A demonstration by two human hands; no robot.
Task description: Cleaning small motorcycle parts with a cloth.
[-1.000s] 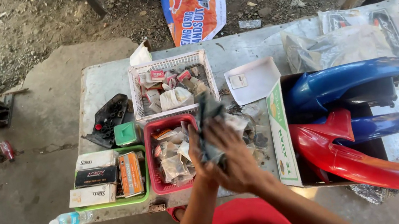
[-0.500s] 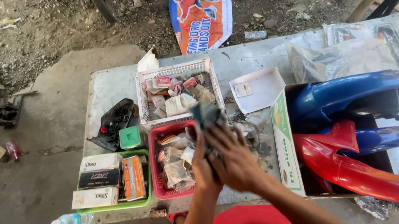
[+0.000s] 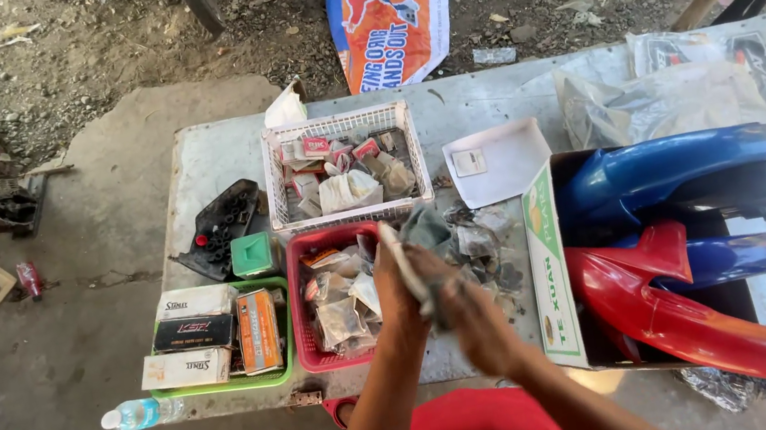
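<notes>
Left hand and right hand are pressing together around a grey plastic packet, hiding its contents, above the table beside the red basket.

The wire basket sits on the table, behind two trays.

Head view, steeply downward over table

A white wire basket, green tray and water bottle sit on the table.
</notes>
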